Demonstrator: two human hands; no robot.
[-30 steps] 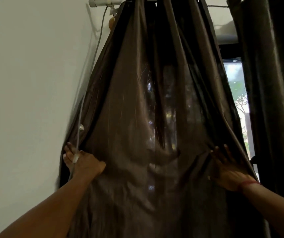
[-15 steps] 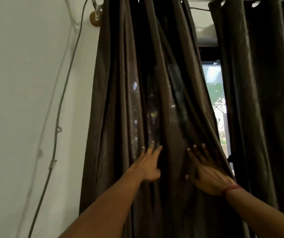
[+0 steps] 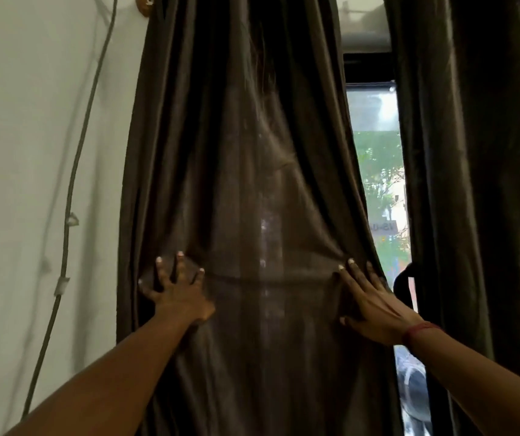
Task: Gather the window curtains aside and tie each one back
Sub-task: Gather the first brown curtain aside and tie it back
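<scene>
In the head view, the one view there is, the left curtain point(image 3: 252, 152) hangs as a fairly narrow column of brown folds between the pale wall point(image 3: 16, 121) and the strip of bright window point(image 3: 378, 171), while the right curtain point(image 3: 479, 184) hangs untouched on the far side of that gap. A second ago this same panel is fanned wide with a hand at each outer edge, and half a second ago the two hands sit close together on the middle folds. Now they stand apart again on a panel that is far more bunched than at first. The left hand point(image 3: 177, 291) lies flat on the cloth near its wall-side edge, fingers straight and splayed, pressing rather than gripping. The right hand point(image 3: 369, 300), a red thread point(image 3: 422, 328) at its wrist, lies along the window-side edge with fingers straight and close together. Its thumb is low against the fabric, and whether it pinches a fold cannot be told. A taut crease runs across the cloth between the two hands, so the fabric seems stretched there, not yet closed into a bundle. A grey cable point(image 3: 73, 184) runs down the wall just beside the curtain. A dark loop point(image 3: 405, 278) shows in the window gap, and what it is cannot be told. Judging from this, the gathering is under way, the hands likely need to close in around the folds, and neither curtain is tied back yet
</scene>
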